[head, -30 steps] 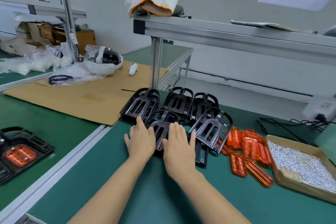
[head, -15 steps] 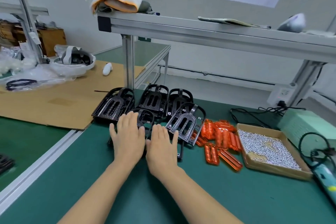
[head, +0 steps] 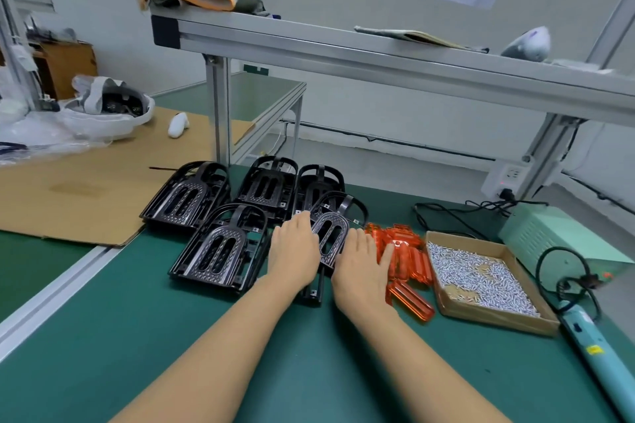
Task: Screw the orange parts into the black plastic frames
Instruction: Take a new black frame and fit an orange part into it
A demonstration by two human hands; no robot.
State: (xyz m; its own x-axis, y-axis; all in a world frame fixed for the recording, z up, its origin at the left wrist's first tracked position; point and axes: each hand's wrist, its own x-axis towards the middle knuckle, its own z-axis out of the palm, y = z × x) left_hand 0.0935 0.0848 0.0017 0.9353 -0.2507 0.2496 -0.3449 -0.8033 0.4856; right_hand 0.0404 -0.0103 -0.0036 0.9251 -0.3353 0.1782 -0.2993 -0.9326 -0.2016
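Note:
Several black plastic frames (head: 220,249) lie in a cluster on the green mat. One tilted frame (head: 330,240) shows between my two hands. My left hand (head: 293,254) lies flat on its left side, fingers straight. My right hand (head: 360,266) lies flat to its right, fingers straight, fingertips touching the pile of orange parts (head: 407,251). Neither hand grips anything. The lower part of the tilted frame is hidden under my hands.
A cardboard tray of small silver screws (head: 481,276) sits right of the orange parts. A teal electric screwdriver (head: 592,347) lies at the right edge, its green power box (head: 549,233) behind. An aluminium shelf (head: 378,55) spans overhead. Cardboard sheet (head: 79,189) lies at left.
Both hands have slid to the right, off the middle frame onto the tilted frame beside the orange parts. The view has swung right, bringing the screwdriver into sight.

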